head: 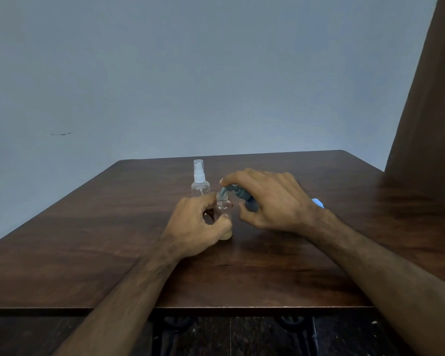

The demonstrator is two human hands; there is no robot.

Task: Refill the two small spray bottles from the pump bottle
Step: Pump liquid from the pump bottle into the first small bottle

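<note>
My left hand (199, 224) grips a small clear spray bottle (223, 209) that stands uncapped on the wooden table (113, 240). My right hand (270, 201) holds the pump bottle (244, 199) tilted, with a finger on its grey-blue pump head. The pump's spout points down into the open neck of the small bottle. Most of the pump bottle is hidden under my right hand; a light blue part (318, 203) shows behind my wrist. A second small clear spray bottle (200, 183), with its white sprayer and clear cap on, stands upright just behind and to the left.
A dark brown curtain or panel (427, 124) hangs along the right side beyond the table. The table's front edge (216, 308) is close to me, with dark metal legs below. A plain blue-grey wall stands behind.
</note>
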